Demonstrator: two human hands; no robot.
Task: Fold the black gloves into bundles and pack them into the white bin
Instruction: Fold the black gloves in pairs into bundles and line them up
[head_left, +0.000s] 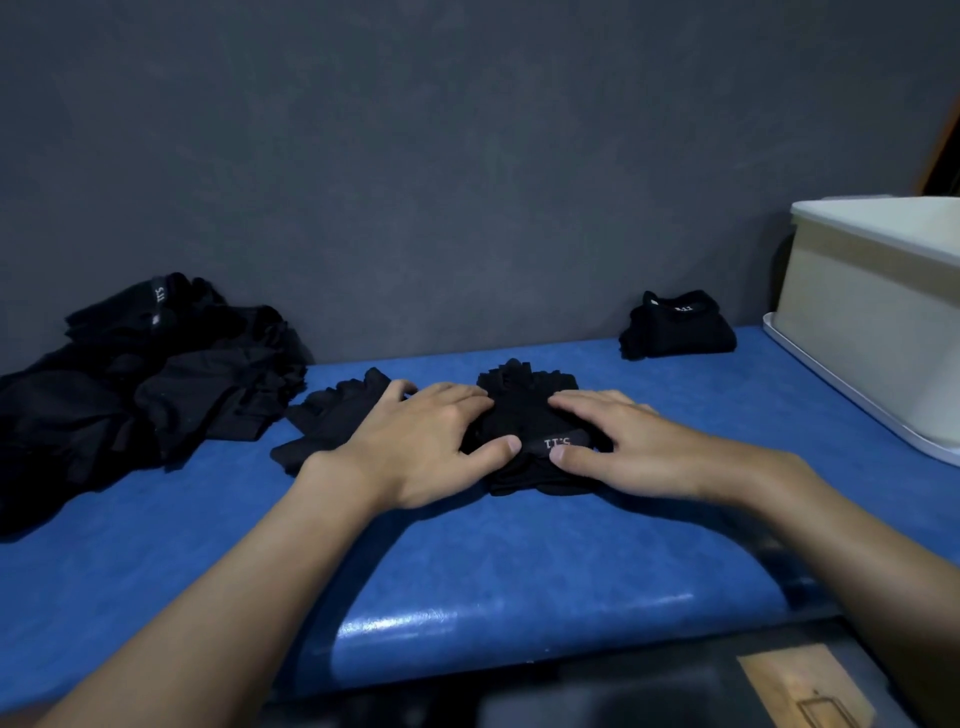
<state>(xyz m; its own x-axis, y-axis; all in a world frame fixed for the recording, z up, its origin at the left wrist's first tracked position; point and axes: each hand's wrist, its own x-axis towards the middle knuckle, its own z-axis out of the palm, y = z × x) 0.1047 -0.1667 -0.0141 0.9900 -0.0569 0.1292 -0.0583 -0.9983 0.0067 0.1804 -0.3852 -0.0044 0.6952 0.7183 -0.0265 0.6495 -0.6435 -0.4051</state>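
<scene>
— Black gloves under work (524, 415): location and grip?
— Centre of the blue table (519, 545), stacked. The left hand (431, 441) and right hand (623, 447) lie flat on the stack, fingers straight, pressing, clasping nothing.
— Completed so far?
— One folded bundle (675, 327) sits near the white bin (872, 312), not inside it. The bin's interior is hidden.
— Outstanding?
— This stack's fold, a loose glove (332, 415) just left of it, and the unfolded pile (156, 384) at far left. Judged an early stage.
</scene>
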